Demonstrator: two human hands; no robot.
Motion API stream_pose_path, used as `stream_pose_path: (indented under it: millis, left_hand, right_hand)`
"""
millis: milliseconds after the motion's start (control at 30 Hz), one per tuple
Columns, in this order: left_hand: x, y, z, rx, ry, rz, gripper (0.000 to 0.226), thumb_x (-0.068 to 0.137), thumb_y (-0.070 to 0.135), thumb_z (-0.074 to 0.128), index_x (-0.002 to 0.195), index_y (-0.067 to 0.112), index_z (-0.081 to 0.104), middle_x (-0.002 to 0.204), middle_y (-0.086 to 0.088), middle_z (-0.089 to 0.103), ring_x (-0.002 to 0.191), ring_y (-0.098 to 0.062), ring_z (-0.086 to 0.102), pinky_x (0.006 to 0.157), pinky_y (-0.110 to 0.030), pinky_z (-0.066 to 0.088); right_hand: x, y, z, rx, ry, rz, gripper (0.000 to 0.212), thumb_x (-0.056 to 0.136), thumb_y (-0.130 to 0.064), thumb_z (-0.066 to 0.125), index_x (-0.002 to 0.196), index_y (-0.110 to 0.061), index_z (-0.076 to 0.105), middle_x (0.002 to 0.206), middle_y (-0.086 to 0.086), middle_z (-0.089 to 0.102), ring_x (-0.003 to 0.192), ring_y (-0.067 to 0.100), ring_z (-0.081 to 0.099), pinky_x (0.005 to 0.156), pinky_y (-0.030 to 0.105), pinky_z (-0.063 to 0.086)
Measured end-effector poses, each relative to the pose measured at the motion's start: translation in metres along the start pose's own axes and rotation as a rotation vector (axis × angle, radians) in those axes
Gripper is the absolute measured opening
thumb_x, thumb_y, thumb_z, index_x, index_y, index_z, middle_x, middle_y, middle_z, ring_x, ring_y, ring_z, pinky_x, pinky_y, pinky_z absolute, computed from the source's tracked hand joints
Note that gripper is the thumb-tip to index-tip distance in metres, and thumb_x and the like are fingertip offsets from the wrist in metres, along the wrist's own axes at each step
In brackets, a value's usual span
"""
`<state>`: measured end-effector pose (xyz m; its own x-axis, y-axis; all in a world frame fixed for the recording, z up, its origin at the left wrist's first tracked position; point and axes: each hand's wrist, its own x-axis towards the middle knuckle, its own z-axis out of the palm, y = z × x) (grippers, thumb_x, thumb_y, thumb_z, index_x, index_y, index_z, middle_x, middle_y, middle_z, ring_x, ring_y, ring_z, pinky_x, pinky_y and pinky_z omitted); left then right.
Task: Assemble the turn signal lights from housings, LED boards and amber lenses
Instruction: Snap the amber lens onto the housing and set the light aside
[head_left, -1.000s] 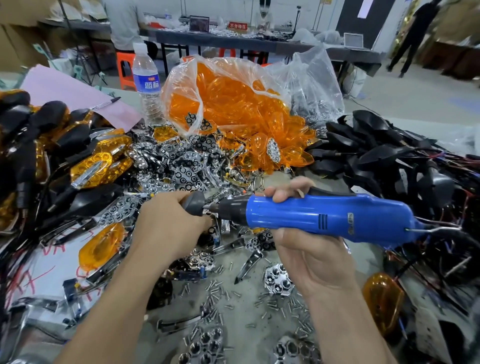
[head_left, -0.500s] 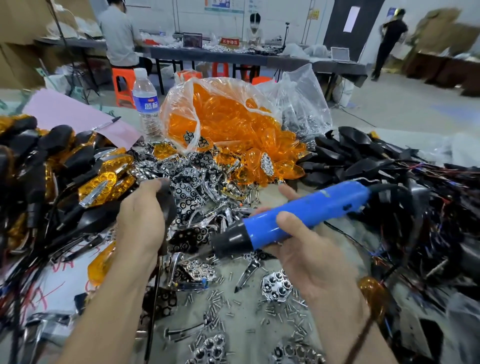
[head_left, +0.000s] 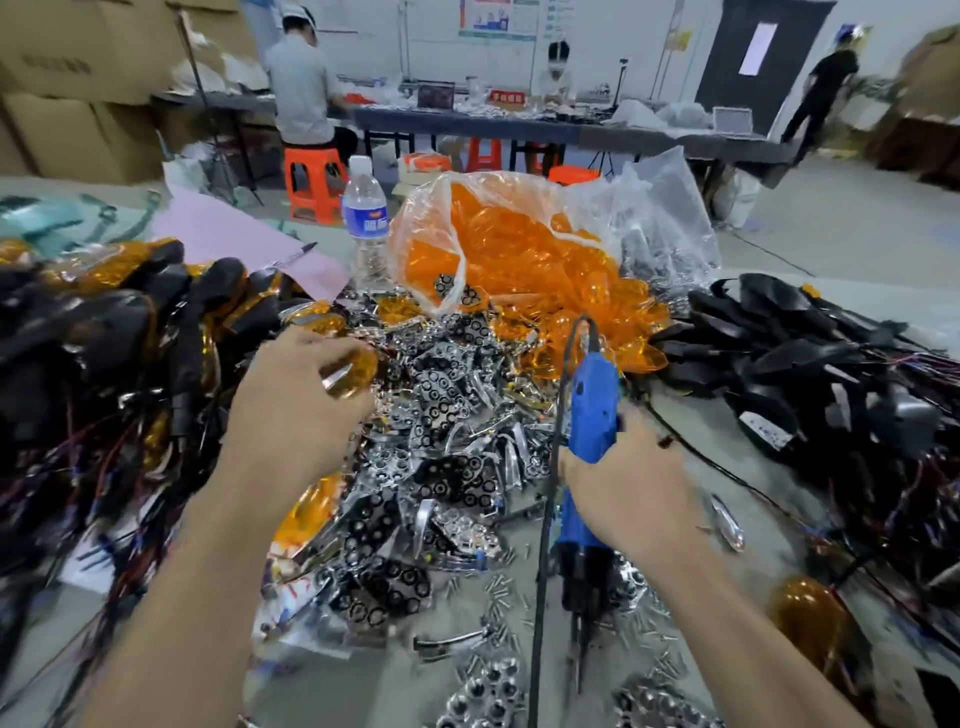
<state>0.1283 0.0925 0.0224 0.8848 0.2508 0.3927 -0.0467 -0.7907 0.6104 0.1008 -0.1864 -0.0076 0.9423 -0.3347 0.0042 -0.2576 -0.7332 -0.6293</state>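
My left hand (head_left: 291, 410) grips an assembled turn signal with an amber lens (head_left: 353, 371) and holds it toward the pile of finished lights (head_left: 119, 332) on the left. My right hand (head_left: 623, 499) grips a blue electric screwdriver (head_left: 589, 431), upright with its bit pointing down at the table. A heap of chrome LED reflector boards (head_left: 447, 415) lies between my hands. Behind it, a clear bag spills amber lenses (head_left: 524, 265). Black housings with wires (head_left: 810, 364) are heaped on the right.
Several loose screws (head_left: 498, 587) are scattered on the grey table in front. A water bottle (head_left: 365, 223) and a pink sheet (head_left: 234, 244) stand behind the piles. A single amber lens (head_left: 810, 618) lies at the right front. People work at a far table (head_left: 519, 124).
My left hand has lifted the assembled light away from the screwdriver and moved it up and left. My right hand has swung the screwdriver from lying across to upright, bit down.
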Motion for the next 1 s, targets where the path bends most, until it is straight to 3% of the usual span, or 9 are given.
stream_pose_path:
  millis: [133, 267, 400, 600, 667, 733, 867, 933, 1000]
  left_hand:
    - [0.009, -0.048, 0.002, 0.381, 0.048, 0.109, 0.046, 0.076, 0.019, 0.085, 0.121, 0.025, 0.076, 0.120, -0.005, 0.068, 0.106, -0.034, 0.060, 0.090, -0.050, 0.051]
    - [0.002, -0.080, 0.018, 0.232, 0.087, 0.048, 0.051, 0.087, 0.022, 0.080, 0.136, 0.016, 0.068, 0.130, -0.009, 0.064, 0.122, -0.034, 0.050, 0.108, -0.049, 0.041]
    - [0.000, -0.079, 0.027, 0.206, 0.099, 0.056, 0.052, 0.095, 0.037, 0.069, 0.143, 0.019, 0.061, 0.144, -0.007, 0.054, 0.139, -0.030, 0.036, 0.120, -0.048, 0.029]
    - [0.000, -0.055, 0.024, 0.270, -0.004, 0.165, 0.062, 0.091, 0.043, 0.055, 0.150, 0.025, 0.054, 0.166, -0.005, 0.036, 0.158, -0.023, 0.015, 0.130, -0.046, 0.004]
    - [-0.006, -0.039, 0.031, 0.274, -0.037, 0.196, 0.062, 0.092, 0.044, 0.055, 0.152, 0.028, 0.050, 0.169, -0.004, 0.029, 0.160, -0.023, 0.010, 0.130, -0.045, 0.001]
    - [-0.014, -0.022, 0.044, 0.269, -0.083, 0.237, 0.060, 0.095, 0.040, 0.057, 0.153, 0.029, 0.048, 0.170, -0.003, 0.027, 0.160, -0.022, 0.009, 0.130, -0.044, 0.000]
    - [-0.030, -0.002, 0.069, 0.165, -0.276, 0.194, 0.055, 0.096, 0.016, 0.062, 0.149, 0.031, 0.053, 0.161, 0.003, 0.044, 0.153, -0.018, 0.031, 0.126, -0.038, 0.022]
    - [-0.035, -0.002, 0.075, 0.065, -0.360, 0.094, 0.053, 0.094, 0.012, 0.064, 0.143, 0.033, 0.059, 0.147, 0.004, 0.059, 0.137, -0.019, 0.051, 0.113, -0.036, 0.043]
    - [-0.040, -0.003, 0.079, 0.026, -0.369, 0.104, 0.045, 0.092, 0.012, 0.064, 0.132, 0.030, 0.066, 0.131, 0.002, 0.065, 0.125, -0.021, 0.056, 0.098, -0.035, 0.049]
  right_hand:
    - [-0.005, -0.008, 0.019, -0.169, 0.025, 0.018, 0.049, 0.077, -0.061, 0.063, 0.112, -0.029, 0.047, 0.082, -0.005, 0.059, 0.079, 0.028, 0.061, 0.072, 0.038, 0.047]
    - [-0.008, -0.018, 0.032, -0.370, 0.061, -0.048, 0.049, 0.081, -0.068, 0.053, 0.112, -0.030, 0.052, 0.085, -0.001, 0.068, 0.084, 0.031, 0.068, 0.080, 0.037, 0.052]
    - [-0.008, -0.027, 0.045, -0.576, 0.207, -0.178, 0.048, 0.091, -0.071, 0.039, 0.094, -0.028, 0.060, 0.075, -0.004, 0.067, 0.081, 0.024, 0.065, 0.091, 0.044, 0.034]
    - [-0.018, -0.040, 0.065, -0.556, 0.324, -0.513, 0.031, 0.086, -0.035, 0.069, 0.113, -0.019, 0.070, 0.112, 0.003, 0.069, 0.103, 0.028, 0.060, 0.092, 0.043, 0.032]
    - [-0.022, -0.048, 0.073, -0.456, 0.307, -0.749, 0.029, 0.084, -0.015, 0.065, 0.112, -0.015, 0.071, 0.117, 0.005, 0.069, 0.112, 0.030, 0.059, 0.100, 0.043, 0.031]
    - [-0.026, -0.060, 0.080, -0.517, 0.172, -0.880, 0.033, 0.088, -0.012, 0.049, 0.115, -0.015, 0.068, 0.118, 0.004, 0.067, 0.116, 0.031, 0.055, 0.106, 0.043, 0.028]
    - [-0.023, -0.073, 0.088, -0.722, -0.115, -0.612, 0.061, 0.100, -0.023, 0.040, 0.157, -0.008, 0.025, 0.147, 0.011, 0.052, 0.136, 0.033, 0.044, 0.117, 0.047, 0.020]
    - [-0.019, -0.076, 0.086, -0.777, -0.153, -0.582, 0.062, 0.097, -0.024, 0.046, 0.154, -0.007, 0.029, 0.142, 0.011, 0.057, 0.133, 0.033, 0.049, 0.114, 0.048, 0.024]
    - [-0.014, -0.076, 0.081, -0.757, -0.141, -0.634, 0.047, 0.094, -0.023, 0.051, 0.140, -0.014, 0.046, 0.125, 0.008, 0.067, 0.119, 0.030, 0.059, 0.105, 0.046, 0.031]
